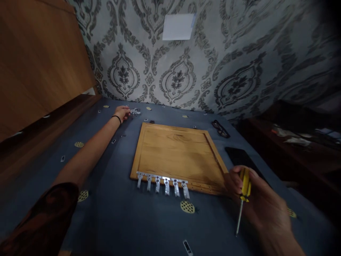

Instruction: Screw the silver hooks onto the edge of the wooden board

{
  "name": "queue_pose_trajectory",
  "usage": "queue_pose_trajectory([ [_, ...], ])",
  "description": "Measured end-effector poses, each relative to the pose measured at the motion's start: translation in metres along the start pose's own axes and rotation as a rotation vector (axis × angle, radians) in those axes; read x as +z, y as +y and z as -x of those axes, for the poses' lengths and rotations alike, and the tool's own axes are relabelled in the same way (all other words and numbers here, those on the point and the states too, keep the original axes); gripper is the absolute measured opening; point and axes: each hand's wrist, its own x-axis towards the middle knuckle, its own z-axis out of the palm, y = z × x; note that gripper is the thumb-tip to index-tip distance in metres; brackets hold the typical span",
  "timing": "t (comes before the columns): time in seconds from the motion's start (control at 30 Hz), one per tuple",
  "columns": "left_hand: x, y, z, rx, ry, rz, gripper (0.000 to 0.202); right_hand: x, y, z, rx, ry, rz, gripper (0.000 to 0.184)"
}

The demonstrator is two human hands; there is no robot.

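My right hand [259, 199] is closed around the yellow handle of a screwdriver [245, 185]. Its metal shaft points down toward the blue cloth. Beside that hand lies a wooden cabinet door [176, 151] with a raised frame. Several metal hinges [166, 185] sit in a row along the door's near edge, their arms sticking out over the cloth. Far to the left, my left hand [123, 113] reaches to a small pile of metal hinges [135, 111]. Its fingers are curled together at the pile's edge, and what they pinch is too small to make out.
Small screws [123, 136] lie on the cloth left of the door. Eyeglasses [220, 128] and a dark flat object [243, 158] rest to the right. A wooden cabinet [39, 64] stands on the left, and a patterned wall [176, 74] rises behind.
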Motion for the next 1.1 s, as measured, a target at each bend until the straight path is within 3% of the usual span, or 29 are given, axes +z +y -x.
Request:
queue_pose_trajectory([
  [0.27,-0.037,-0.026,0.053,0.066,-0.177,-0.128,0.035,-0.003,0.003,0.002,0.074,-0.016,-0.163,0.034],
  [0.47,-0.057,-0.036,0.106,0.125,-0.266,-0.183,0.011,0.0,0.007,0.005,0.041,-0.082,-0.244,0.021],
  [0.63,-0.059,-0.022,0.155,0.197,-0.32,-0.198,0.018,-0.001,0.004,0.004,-0.054,-0.163,-0.212,0.021],
  [0.8,-0.039,0.002,0.218,0.266,-0.417,-0.167,0.018,0.008,-0.005,0.027,-0.022,-0.184,-0.226,0.019],
  [0.9,-0.02,0.011,0.262,0.126,-0.628,-0.057,0.011,0.017,-0.008,0.063,-0.194,-0.245,-0.051,0.023],
  [0.97,-0.006,0.012,0.29,-0.002,-0.786,0.011,0.011,0.021,-0.006,0.09,-0.512,-0.176,0.31,0.014],
  [1.03,0.007,0.009,0.313,-0.125,-0.905,0.072,0.012,0.022,0.0,0.114,-0.733,-0.345,0.634,0.025],
  [1.1,0.017,0.002,0.331,-0.221,-0.998,0.126,0.012,0.018,0.009,0.131,-0.799,-0.469,0.8,0.03],
])
